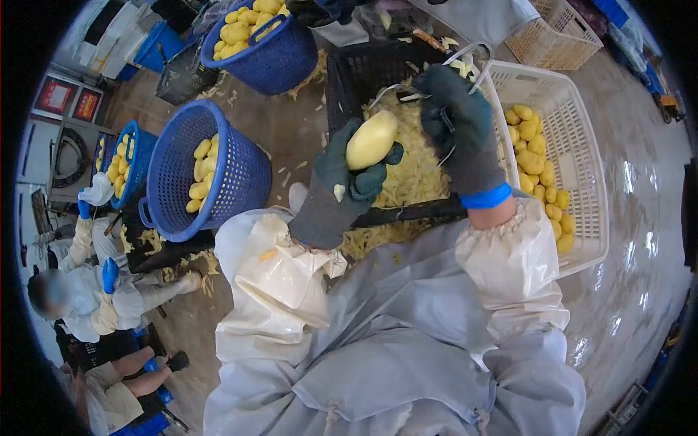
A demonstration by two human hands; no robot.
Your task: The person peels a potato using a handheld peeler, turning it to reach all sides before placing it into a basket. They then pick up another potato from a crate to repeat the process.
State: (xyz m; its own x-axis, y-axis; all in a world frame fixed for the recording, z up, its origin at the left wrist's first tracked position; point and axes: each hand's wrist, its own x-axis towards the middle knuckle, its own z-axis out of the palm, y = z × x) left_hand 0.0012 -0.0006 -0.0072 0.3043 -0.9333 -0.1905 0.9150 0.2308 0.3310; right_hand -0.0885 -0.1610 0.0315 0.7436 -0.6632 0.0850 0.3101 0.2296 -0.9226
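Note:
My left hand [342, 178], in a dark green and grey glove, is wrapped round a peeled, pale yellow potato [372, 139]. A small scrap of peel clings to the glove. My right hand [459, 120], gloved alike with a blue band at the wrist, is closed on a bent metal-wire tool [480, 52] that looks like a peeler; its blade is hard to make out. The potato and the right hand are apart. Both hands are over a black crate [347, 76] filled with potato peelings [414, 171].
To the right stands a white plastic crate [592, 167] holding several potatoes [534, 149]. Blue baskets [247, 174] with peeled potatoes stand on the left. A beige crate [556, 36] is at the back right. Two people sit at far left, one with blue gloves [110, 275]. Peelings litter the wet floor.

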